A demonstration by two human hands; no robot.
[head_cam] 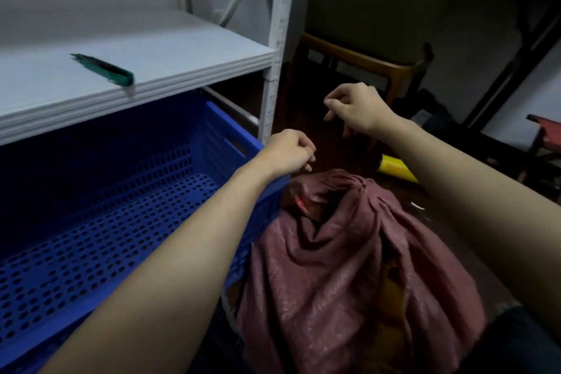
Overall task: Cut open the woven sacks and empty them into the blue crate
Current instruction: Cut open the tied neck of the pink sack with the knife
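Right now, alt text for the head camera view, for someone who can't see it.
A left hand and a right hand hover, fingers curled, above the gathered top of a dusty-pink woven sack. Left of it, a blue perforated plastic crate sits under a white shelf bearing a green utility knife.

Deep blue crate (121,222), its floor and walls dotted all over with rows of round holes. Beside it, the sack (349,252) is a dusty pink-maroon with a faint woven sheen, plus a small red mark (300,203) near its neck. Dark green cutter (104,69) on a white shelf (167,48). Yellow roll (397,170) behind, and a brown wooden chair (358,55).
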